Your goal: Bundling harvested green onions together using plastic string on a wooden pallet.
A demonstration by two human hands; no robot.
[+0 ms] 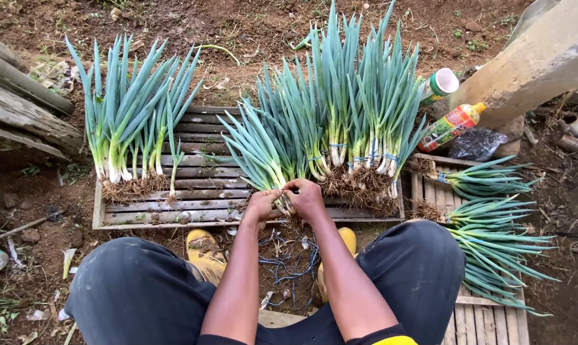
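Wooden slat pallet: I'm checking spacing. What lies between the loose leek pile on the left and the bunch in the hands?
In the head view, only bare wooden slats lie between the loose pile and the held bunch gripped by both hands, left and right.

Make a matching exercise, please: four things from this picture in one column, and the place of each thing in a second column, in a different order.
Things:
1. bunch between both hands
2. untied green onions
3. plastic bottle with yellow cap
4. yellow boots

Places:
A. lying on the soil beside the concrete post
B. standing at the left end of the wooden crate
C. on the ground between the knees
D. at the crate's near edge, where the left hand and right hand meet at its roots

Pairs: 1-D, 2-B, 3-A, 4-C
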